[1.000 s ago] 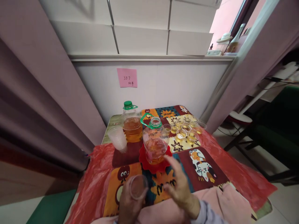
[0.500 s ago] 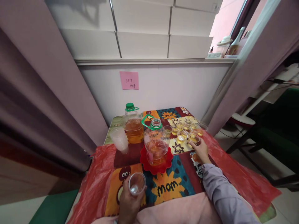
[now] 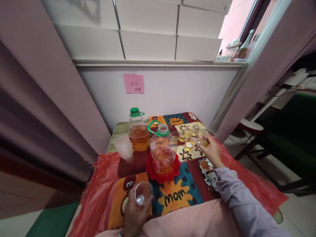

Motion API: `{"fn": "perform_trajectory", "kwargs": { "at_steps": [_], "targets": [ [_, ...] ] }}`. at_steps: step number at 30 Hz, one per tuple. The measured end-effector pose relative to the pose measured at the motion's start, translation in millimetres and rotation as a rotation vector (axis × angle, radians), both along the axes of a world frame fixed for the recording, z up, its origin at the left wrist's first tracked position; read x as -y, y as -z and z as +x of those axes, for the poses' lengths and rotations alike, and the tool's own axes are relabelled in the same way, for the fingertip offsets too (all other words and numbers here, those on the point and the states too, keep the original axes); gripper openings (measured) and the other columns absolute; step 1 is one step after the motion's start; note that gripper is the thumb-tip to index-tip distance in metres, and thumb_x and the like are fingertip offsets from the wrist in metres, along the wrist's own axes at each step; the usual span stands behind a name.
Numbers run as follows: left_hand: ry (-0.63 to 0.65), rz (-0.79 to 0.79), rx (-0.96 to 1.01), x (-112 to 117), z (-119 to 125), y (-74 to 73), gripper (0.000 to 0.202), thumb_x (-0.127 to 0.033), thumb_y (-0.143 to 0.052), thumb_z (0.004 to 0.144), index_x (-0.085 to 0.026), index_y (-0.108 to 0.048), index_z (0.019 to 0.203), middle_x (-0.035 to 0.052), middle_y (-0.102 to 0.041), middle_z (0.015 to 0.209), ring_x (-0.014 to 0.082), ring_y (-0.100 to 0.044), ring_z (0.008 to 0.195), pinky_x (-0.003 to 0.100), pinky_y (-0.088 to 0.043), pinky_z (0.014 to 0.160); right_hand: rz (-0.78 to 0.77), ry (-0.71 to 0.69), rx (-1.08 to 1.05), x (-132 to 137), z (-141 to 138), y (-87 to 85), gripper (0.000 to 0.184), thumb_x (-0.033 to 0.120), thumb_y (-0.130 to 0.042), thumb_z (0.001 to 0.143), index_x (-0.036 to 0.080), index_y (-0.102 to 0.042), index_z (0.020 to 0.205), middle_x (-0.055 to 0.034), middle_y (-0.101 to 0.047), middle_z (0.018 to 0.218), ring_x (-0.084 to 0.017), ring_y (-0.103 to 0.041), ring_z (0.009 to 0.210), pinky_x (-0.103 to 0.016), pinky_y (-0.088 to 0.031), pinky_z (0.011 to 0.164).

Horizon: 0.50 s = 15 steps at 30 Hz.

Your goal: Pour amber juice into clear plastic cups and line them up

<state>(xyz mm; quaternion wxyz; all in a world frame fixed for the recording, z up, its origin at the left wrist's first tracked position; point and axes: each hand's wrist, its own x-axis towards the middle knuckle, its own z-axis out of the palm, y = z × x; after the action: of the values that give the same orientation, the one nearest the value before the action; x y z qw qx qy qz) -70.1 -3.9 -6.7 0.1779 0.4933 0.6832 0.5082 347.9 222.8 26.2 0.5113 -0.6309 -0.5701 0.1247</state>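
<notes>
My left hand (image 3: 135, 210) is wrapped round a clear plastic cup (image 3: 143, 193) close to the table's near edge; no amber liquid shows in it. Out to the right, my right hand (image 3: 211, 150) has its fingers on the rim of another clear plastic cup (image 3: 202, 141) that holds yellowish liquid. That cup stands at the near right of a cluster of several similar cups (image 3: 190, 142). Between my hands, an uncapped clear jug (image 3: 163, 149) with a green handle and a little amber liquid sits on a red scalloped dish (image 3: 161, 179).
A second jug (image 3: 139, 136), green-capped and holding more amber liquid, stands behind on the left. Beside it leans a stack of nested plastic cups (image 3: 123, 147). Red plastic sheeting (image 3: 98, 191) drapes the table's sides under a patterned mat (image 3: 172, 197). A pale wall (image 3: 172, 92) rises behind.
My right hand has shifted slightly at the cup rim, with its fingers now farther over the cup. The left hand still holds its cup. The whole view has moved a little.
</notes>
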Motion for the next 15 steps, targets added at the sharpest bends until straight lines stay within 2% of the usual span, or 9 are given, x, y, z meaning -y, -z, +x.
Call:
{"fn": "perform_trajectory", "kwargs": {
  "at_steps": [3,7,10,15],
  "targets": [
    [0.003,-0.003,-0.003,0,0,0.3,0.065,-0.066,-0.088,0.077,-0.024,-0.071,0.124,0.0123,-0.089,0.109,0.0367,-0.088,0.098,0.049,-0.072,0.083,0.006,0.007,0.2,-6,2,-2.5,0.067,0.055,-0.077,0.082,0.016,-0.076,0.137,-0.0219,-0.081,0.135,-0.042,-0.074,0.123,-0.06,-0.057,0.11],
    [-0.006,-0.004,-0.011,-1,-1,3.5,0.067,-0.067,-0.088,0.075,-0.024,-0.071,0.124,0.0136,-0.089,0.11,0.0381,-0.088,0.099,0.05,-0.072,0.082,0.035,-0.033,0.334,-11,5,-1.6,0.063,0.045,-0.073,0.084,0.016,-0.075,0.14,-0.0215,-0.079,0.135,-0.041,-0.073,0.127,-0.057,-0.058,0.112],
    [-0.009,-0.012,-0.014,0,-2,5.5,0.068,-0.068,-0.087,0.075,-0.024,-0.071,0.123,0.0141,-0.089,0.111,0.0383,-0.088,0.099,0.05,-0.072,0.082,0.043,-0.055,0.376,-12,5,-1.3,0.061,0.039,-0.071,0.084,0.017,-0.075,0.141,-0.0197,-0.078,0.137,-0.04,-0.071,0.129,-0.057,-0.056,0.116],
    [0.004,-0.019,-0.007,1,-3,5.7,0.068,-0.07,-0.086,0.076,-0.024,-0.071,0.125,0.0133,-0.089,0.111,0.0375,-0.088,0.1,0.049,-0.072,0.083,0.038,-0.068,0.425,-13,7,-3.3,0.06,0.037,-0.071,0.085,0.018,-0.075,0.142,-0.0188,-0.077,0.139,-0.039,-0.07,0.129,-0.057,-0.057,0.116]
  ]
}}
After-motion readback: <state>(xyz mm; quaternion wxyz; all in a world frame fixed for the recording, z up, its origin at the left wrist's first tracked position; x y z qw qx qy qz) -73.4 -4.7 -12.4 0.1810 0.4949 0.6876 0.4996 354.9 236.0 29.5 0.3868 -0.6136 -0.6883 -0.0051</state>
